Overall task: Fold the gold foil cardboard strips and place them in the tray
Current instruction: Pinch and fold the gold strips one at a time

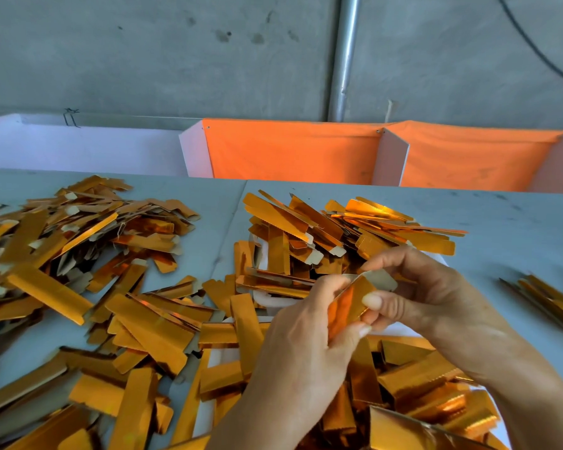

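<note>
Both hands hold one gold foil cardboard strip [351, 300] in the air just above the white tray [273, 300], which is mostly buried under finished strips. The left hand [306, 332] grips the strip's lower part, thumb on the near foil face and the other fingers curled behind it. The right hand [416, 287] pinches the upper end, thumb [372, 302] pressed on the foil and the forefinger curled over the bare cardboard tab [379, 280] at the top, so both sets of fingers are closed on the strip, not spread.

The step in hand looks like bending that tab end over. To do it well, the left hand should hold firm just below the crease line so the strip cannot twist, while the right thumb acts as the edge to fold against and the forefinger rolls the tab down squarely. Pressing along the whole crease, not at one corner, should keep the fold straight and the foil uncracked.

Left of the tray, a loose heap of flat strips [78, 254] lies on the grey counter [517, 228]; right of the tray a smaller bundle of strips [546, 297] lies well apart. The folded piece should drop straight down into the tray.
</note>
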{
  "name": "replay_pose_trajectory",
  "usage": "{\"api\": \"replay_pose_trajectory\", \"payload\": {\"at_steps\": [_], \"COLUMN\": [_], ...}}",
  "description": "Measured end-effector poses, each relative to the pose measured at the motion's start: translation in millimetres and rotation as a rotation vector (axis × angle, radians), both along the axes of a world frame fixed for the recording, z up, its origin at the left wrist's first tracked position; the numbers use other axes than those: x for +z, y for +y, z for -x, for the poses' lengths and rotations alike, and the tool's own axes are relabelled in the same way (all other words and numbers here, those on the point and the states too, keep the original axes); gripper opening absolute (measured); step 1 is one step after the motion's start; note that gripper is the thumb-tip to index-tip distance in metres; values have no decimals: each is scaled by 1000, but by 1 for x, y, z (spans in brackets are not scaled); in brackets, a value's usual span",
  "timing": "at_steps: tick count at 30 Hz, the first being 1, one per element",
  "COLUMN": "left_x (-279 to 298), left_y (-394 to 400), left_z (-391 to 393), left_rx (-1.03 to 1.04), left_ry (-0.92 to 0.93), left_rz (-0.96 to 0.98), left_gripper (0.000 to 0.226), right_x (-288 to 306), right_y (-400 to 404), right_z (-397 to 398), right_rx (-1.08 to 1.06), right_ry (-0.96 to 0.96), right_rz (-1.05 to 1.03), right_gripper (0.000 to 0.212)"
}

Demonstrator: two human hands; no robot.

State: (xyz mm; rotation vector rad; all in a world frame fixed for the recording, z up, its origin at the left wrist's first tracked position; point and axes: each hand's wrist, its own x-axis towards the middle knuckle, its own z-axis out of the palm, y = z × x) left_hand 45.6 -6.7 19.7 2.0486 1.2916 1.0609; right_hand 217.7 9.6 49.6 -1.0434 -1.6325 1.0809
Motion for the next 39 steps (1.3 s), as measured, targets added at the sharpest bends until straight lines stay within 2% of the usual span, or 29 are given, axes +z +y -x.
{"api": "replay_pose_trajectory", "payload": {"at_steps": [2, 6, 12, 19, 23, 27, 32, 37, 39], "left_x": [0, 0, 0, 3, 1, 1, 3, 2, 0], "left_y": [2, 3, 4, 1, 0, 0, -1, 0, 1], "left_z": [1, 5, 6, 5, 2, 2, 2, -1, -1], "left_rx": [3, 61, 34, -19, 25, 23, 17, 127, 219], "left_ry": [-22, -19, -29, -62, 28, 30, 44, 99, 166], "left_rz": [37, -7, -31, -83, -142, -114, -138, -189, -265], "left_gripper": [36, 34, 33, 38, 31, 29, 27, 32, 37], "right_x": [-1, 3, 3, 3, 0, 1, 0, -3, -2], "right_y": [0, -2, 0, 0, 0, -1, 0, -1, -2], "right_z": [-2, -6, -9, -8, -9, -10, -8, -3, -3], "right_rx": [18, 113, 86, 76, 108, 128, 115, 0, -6], "right_ry": [-22, -14, 30, 69, 15, -35, -4, -192, -251], "right_rz": [18, 35, -10, -73, -61, -50, -46, -179, -181], "right_gripper": [33, 18, 8, 4, 6, 6, 8, 25, 14]}}
